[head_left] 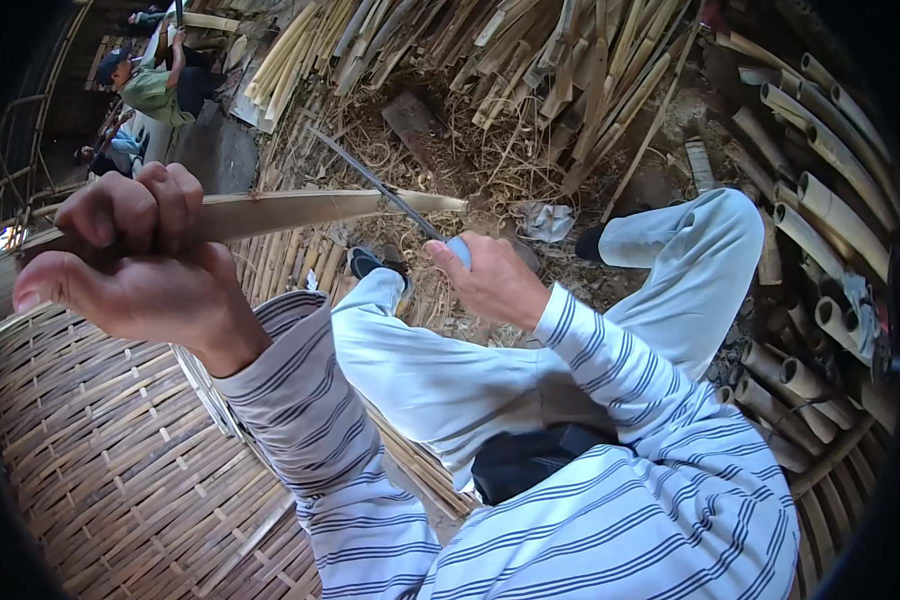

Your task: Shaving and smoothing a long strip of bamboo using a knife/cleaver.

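The left hand (135, 240), at left, is closed around a bamboo strip (300, 212) running from the left edge to a free tip near center. The right hand (495, 280), center, grips a knife (370, 178), its blade crossing the strip near that tip, well apart from the poles (835, 215) along the right edge. Woven slats (120, 430) fill lower left.

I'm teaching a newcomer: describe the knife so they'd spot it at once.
Find the striped shirt and follow its right sleeve to the right grip. The knife juts from there toward the upper left, crossing the pale bamboo strip. Its thin grey blade sets it apart from the tan bamboo pile beyond.
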Available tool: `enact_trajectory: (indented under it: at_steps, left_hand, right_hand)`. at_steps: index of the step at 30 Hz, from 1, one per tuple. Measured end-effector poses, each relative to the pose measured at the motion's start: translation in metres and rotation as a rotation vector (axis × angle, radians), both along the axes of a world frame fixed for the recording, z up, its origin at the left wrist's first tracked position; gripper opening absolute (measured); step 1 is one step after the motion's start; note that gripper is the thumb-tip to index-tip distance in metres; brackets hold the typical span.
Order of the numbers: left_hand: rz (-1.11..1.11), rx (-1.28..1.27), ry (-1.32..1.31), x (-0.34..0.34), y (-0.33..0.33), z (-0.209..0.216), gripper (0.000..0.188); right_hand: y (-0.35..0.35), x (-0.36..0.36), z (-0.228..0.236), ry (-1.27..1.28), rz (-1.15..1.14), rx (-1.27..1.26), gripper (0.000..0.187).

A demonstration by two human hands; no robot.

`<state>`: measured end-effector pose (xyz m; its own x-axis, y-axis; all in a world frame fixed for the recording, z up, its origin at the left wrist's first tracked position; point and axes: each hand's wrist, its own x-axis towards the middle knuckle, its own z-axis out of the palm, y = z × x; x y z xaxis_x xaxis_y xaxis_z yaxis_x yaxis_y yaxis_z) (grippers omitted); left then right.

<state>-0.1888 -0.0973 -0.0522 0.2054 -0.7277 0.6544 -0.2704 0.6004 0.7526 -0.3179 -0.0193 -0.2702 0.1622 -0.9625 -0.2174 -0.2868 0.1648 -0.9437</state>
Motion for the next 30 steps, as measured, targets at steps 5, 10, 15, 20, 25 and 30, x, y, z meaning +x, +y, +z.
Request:
enact_trajectory:
  at_steps: [5,10,15,20,25,30]
  left_hand:
    - [-0.069,0.057,0.058,0.003,-0.003,-0.002,0.064]
    - [-0.106,0.028,0.066,-0.004,-0.007,0.000,0.062]
    - [-0.080,0.013,0.026,-0.002,-0.012,-0.002,0.061]
    - [-0.065,0.006,0.041,-0.003,-0.006,-0.002,0.062]
    - [-0.067,-0.014,0.002,-0.002,-0.008,-0.003,0.061]
    - [-0.094,0.025,0.032,-0.007,0.002,-0.005,0.062]
  right_hand:
    - [-0.036,-0.041,-0.007,-0.062,0.396,0.193,0.051]
    - [-0.061,-0.056,-0.017,-0.275,0.607,0.543,0.062]
    - [-0.047,-0.028,-0.024,0.167,0.299,0.188,0.042]
    - [-0.050,-0.041,0.005,0.383,0.362,0.041,0.025]
    - [-0.053,-0.047,0.010,0.487,0.426,-0.091,0.018]
    - [-0.023,-0.037,0.003,-0.450,0.348,0.639,0.016]
